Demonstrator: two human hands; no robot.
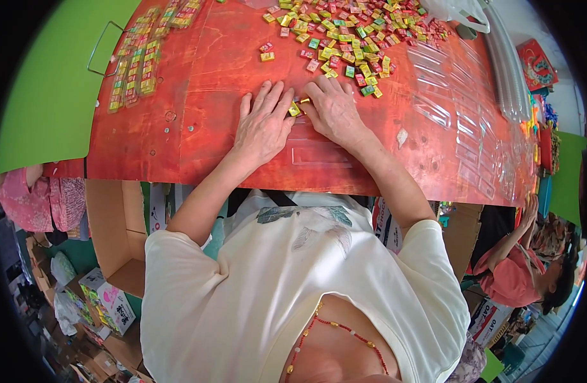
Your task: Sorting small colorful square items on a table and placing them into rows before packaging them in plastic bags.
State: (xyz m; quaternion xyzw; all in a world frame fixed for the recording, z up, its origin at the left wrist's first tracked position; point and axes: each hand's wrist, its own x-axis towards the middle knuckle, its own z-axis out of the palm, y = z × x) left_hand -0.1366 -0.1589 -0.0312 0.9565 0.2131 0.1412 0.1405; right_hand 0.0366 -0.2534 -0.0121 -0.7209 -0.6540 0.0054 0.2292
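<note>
A person in a white shirt (261, 287) is sitting or standing at a red wooden table (217, 140), seen from above, with both bare hands meeting near the middle. The left hand (260, 131) is lying palm down, its fingers slightly spread and pointing away from the body. The right hand (338, 115) is bending its fingers inward, thumb and forefinger coming close to two or so yellow packets (294, 110). These small packets are sitting between the two hands, right by the fingertips; whether either hand is pinching one is not possible to say, since the fingers are partly hiding them. A clear plastic tray (319, 154) is lying flat between the wrists, reaching toward the near edge of the table; whether the packets are resting inside it is unclear.

Beyond the hands, a loose pile of packets (347, 48) in yellow, red, pink and green is spreading across the far side. On the left, long trays of packets (137, 73) are lying together beside a wire handle (94, 54). On the right, more clear trays (472, 121) are overlapping, with a nested stack of plastic (507, 70) standing out behind them. Farther right, a co-worker in a coral shirt (510, 274) is reaching toward the table's edge.
</note>
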